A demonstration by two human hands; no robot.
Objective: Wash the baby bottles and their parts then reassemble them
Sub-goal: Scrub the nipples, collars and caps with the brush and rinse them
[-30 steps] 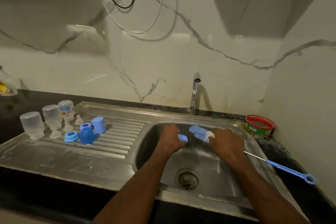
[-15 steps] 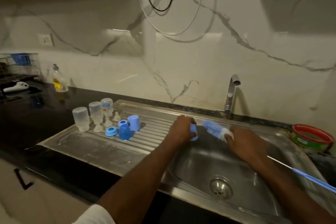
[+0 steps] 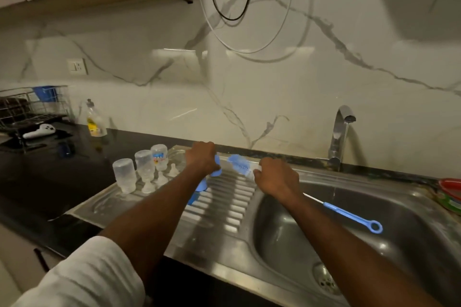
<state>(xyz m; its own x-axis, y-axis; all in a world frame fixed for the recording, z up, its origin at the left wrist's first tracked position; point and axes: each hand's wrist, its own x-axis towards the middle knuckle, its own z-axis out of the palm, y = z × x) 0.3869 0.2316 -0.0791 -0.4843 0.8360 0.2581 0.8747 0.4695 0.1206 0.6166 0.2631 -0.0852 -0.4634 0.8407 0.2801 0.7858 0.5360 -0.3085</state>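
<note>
- At a steel sink's drainboard (image 3: 154,209), centre frame, the left hand (image 3: 200,158) clasps a small blue cap (image 3: 216,164); the right hand (image 3: 277,178) is curled round a blue bottle brush (image 3: 239,164).
- Three clear bottles (image 3: 124,176) stand upturned left of centre beside pale teats (image 3: 172,170); more blue parts lie half-hidden behind the left forearm.
- Washing looks well along; nothing is reassembled yet.
- At right, the tap (image 3: 340,132) runs into the basin; a soap bottle (image 3: 94,119) stands far left.
</note>
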